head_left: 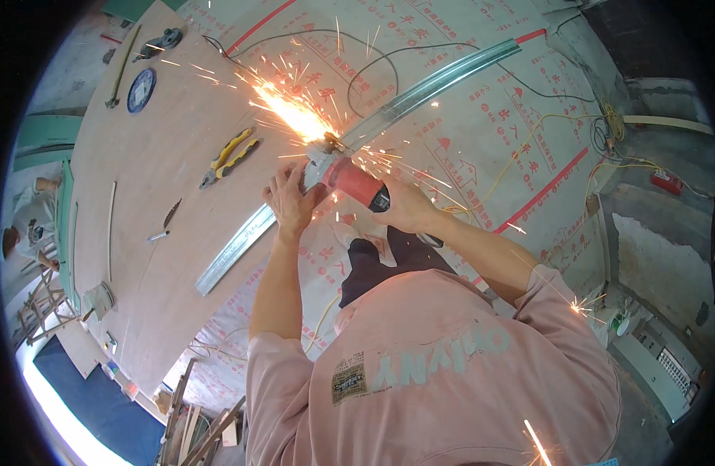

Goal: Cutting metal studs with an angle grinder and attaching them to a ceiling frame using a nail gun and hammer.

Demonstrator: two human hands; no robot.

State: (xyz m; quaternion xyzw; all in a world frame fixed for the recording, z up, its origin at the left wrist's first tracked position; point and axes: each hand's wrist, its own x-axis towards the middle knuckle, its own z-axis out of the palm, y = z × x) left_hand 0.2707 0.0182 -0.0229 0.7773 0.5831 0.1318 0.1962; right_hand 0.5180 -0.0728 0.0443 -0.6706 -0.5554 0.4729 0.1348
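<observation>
A red angle grinder with a grey metal head is throwing a bright stream of sparks up and to the left. My right hand is wrapped round the rear of its body. At the grinder's head, my left hand is closed, its thumb against the casing; what its other fingers rest on is partly hidden. Beneath the tool runs a long galvanised steel channel, its near end lying on the wooden board. Glare and sparks hide the disc and the spot it touches.
Yellow-handled pliers, a blue-rimmed disc, a hammer and a marker lie on the board. Cables cross the printed floor sheet. A red socket block lies at right. Another person is at far left.
</observation>
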